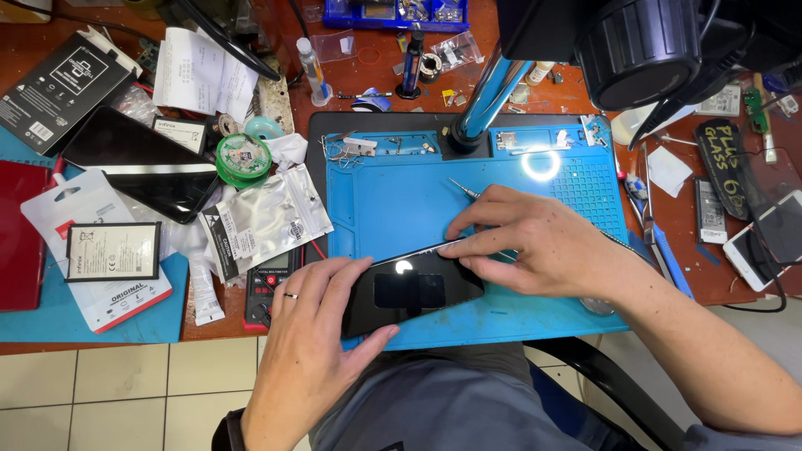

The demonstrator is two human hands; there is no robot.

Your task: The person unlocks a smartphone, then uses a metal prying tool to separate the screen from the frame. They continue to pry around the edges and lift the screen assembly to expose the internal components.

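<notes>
Fingers of the left hand (313,334) clamp the black phone (409,292) at lower centre; the right hand (535,242) pinches tweezers (464,190) along its edge—best kept shallow.

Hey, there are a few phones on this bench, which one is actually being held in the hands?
The black phone on the blue mat, gripped by the left hand and right hand. The dark phone at left and the white one at right lie untouched.

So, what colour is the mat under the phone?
Bright blue mat, seen in the head view under the phone.
</notes>
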